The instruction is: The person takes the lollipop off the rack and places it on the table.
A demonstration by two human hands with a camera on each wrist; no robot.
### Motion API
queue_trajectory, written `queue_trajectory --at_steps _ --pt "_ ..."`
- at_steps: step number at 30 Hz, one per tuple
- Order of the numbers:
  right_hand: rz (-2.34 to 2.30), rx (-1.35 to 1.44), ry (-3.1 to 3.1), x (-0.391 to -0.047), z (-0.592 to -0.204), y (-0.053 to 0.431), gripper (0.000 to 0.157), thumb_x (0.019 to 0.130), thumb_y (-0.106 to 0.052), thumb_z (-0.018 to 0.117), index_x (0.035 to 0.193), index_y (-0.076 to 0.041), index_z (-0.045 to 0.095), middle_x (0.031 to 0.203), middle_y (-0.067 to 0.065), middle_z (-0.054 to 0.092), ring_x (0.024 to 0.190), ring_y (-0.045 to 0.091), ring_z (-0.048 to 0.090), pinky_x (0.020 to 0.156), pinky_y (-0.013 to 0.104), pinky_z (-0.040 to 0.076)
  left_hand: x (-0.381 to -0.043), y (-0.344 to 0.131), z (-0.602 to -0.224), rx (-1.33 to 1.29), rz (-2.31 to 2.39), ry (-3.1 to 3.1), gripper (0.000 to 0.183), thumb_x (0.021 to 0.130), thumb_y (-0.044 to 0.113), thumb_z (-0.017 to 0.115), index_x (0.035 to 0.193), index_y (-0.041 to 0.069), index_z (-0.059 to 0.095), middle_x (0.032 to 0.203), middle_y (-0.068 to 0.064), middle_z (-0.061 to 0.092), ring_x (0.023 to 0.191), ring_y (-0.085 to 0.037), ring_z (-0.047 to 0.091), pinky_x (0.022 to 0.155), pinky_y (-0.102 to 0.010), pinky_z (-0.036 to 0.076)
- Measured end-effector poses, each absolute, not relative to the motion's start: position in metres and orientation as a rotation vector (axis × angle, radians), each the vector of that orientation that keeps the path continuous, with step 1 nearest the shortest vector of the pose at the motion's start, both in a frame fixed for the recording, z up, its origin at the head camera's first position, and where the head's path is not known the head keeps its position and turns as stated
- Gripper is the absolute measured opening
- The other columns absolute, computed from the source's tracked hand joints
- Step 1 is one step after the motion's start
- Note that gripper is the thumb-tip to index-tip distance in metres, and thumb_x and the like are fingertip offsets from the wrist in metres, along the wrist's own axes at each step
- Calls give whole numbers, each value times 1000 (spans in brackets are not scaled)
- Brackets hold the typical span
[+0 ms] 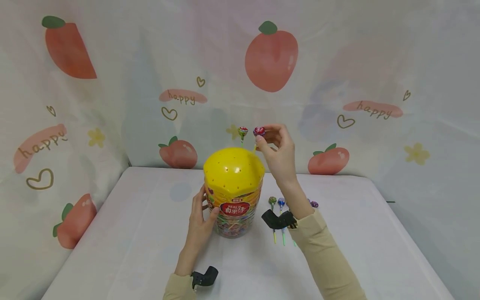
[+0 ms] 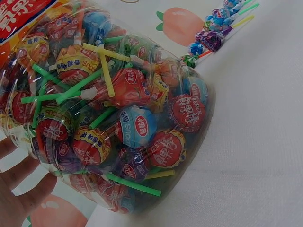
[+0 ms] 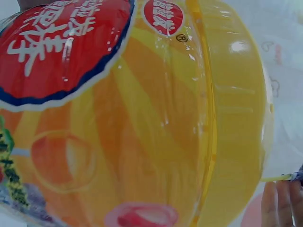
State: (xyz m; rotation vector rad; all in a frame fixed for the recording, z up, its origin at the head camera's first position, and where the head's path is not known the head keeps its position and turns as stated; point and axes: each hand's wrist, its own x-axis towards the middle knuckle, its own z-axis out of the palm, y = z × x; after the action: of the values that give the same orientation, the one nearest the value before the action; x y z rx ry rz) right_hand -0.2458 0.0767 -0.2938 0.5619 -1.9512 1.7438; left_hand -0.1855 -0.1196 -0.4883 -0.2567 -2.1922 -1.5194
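A clear plastic jar (image 2: 137,99) full of wrapped lollipops stands on the table, topped by a domed yellow lid (image 1: 233,168) with small holes. My left hand (image 1: 200,223) grips the jar's left side, its thumb on the front. My right hand (image 1: 279,152) pinches a red-and-purple wrapped lollipop (image 1: 258,131) by its head, above the lid's far right edge. The lollipop's yellow stick (image 3: 277,178) points down to the lid; whether its tip sits in a hole is hidden. A green-and-red lollipop (image 1: 243,131) stands upright at the back of the lid.
Several lollipops (image 1: 281,202) lie in a row on the white table (image 1: 150,225) right of the jar, partly hidden behind my right forearm. A fruit-patterned cloth backdrop (image 1: 221,50) rises behind and at the sides.
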Motion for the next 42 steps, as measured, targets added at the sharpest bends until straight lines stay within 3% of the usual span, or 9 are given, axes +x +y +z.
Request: queue_trajectory --at_steps 18,42 --pt "1723 463 -2059 -207 -327 113 30 89 -6 65 117 1 54 96 -7 60 85 9 60 71 17 56 -186 -120 -487 -262 -1515 -2196 76 92 24 62 153 31 18 145 -6 40 127 -25 46 99 -52 47" --pt "1788 204 -2186 -178 -394 146 26 89 -6 65 113 2 57 87 -8 61 76 5 60 68 18 55 -184 -120 -487 -262 -1528 -2185 75 92 21 62 153 28 19 146 -4 39 130 -21 42 100 -53 47"
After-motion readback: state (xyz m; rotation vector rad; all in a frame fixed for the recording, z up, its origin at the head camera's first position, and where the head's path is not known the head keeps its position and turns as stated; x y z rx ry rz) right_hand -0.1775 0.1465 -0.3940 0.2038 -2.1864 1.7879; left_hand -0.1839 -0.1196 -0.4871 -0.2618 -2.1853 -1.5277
